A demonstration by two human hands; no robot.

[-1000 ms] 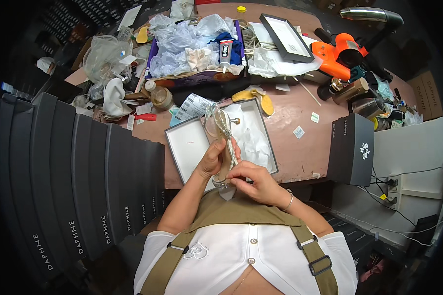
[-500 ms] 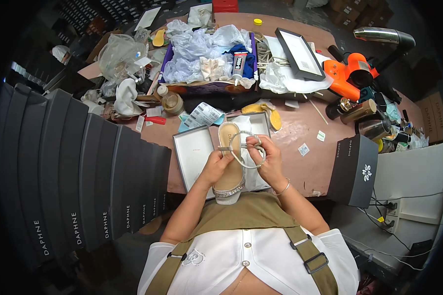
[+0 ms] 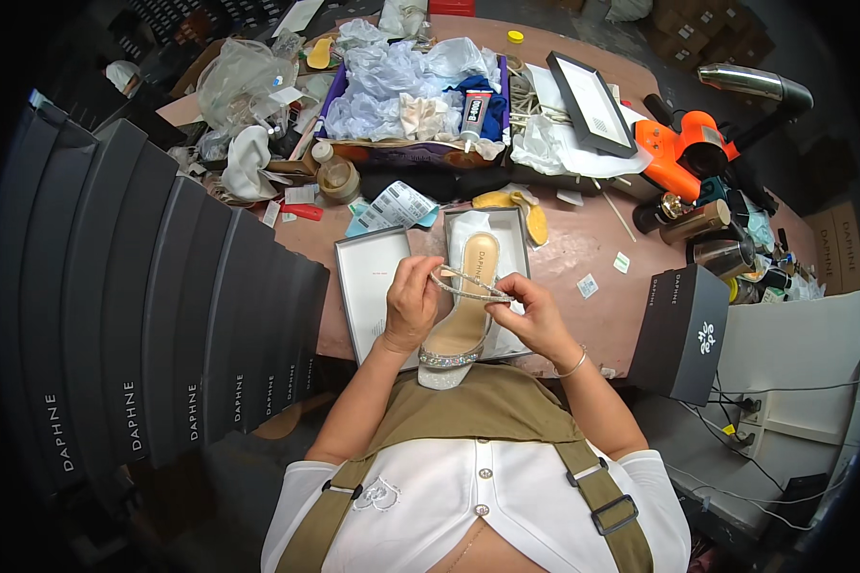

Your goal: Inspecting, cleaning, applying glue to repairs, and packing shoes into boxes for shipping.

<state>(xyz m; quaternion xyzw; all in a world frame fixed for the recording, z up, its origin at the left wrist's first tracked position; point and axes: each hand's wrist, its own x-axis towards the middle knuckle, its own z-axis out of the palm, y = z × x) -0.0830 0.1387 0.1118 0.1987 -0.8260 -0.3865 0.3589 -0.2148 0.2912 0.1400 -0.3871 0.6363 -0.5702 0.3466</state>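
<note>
Filling the near edge of my feed, an olive garment (image 3: 478, 406) with buckled straps lies over a white shirt (image 3: 430, 477). Just beyond it I have the sandal (image 3: 454, 329), insole up, its jewelled toe band nearest the body and its other end over an open box (image 3: 526, 263) lined with white paper (image 3: 466, 224); I can't tell whether the two touch. The left hand (image 3: 414, 304) pinches one side of the glittering ankle strap (image 3: 468, 294) and the right hand (image 3: 530, 313) pinches the other, so the loop spans the insole between them. A bracelet (image 3: 573, 363) circles the right wrist.

Left of the box I see a shallow white-lined lid (image 3: 363, 277) on the pinkish table (image 3: 583, 248). Dark boxes (image 3: 201, 315) stand in a row at far left; another dark box (image 3: 678, 329) stands at right. Past the lid lie a printed sheet (image 3: 397, 208) and a yellow pad (image 3: 537, 227). Farther back, a tube (image 3: 475, 116) rests among crumpled plastic (image 3: 387, 86) in a purple-sided tray (image 3: 505, 91), with an orange tool (image 3: 661, 160) to its right.
</note>
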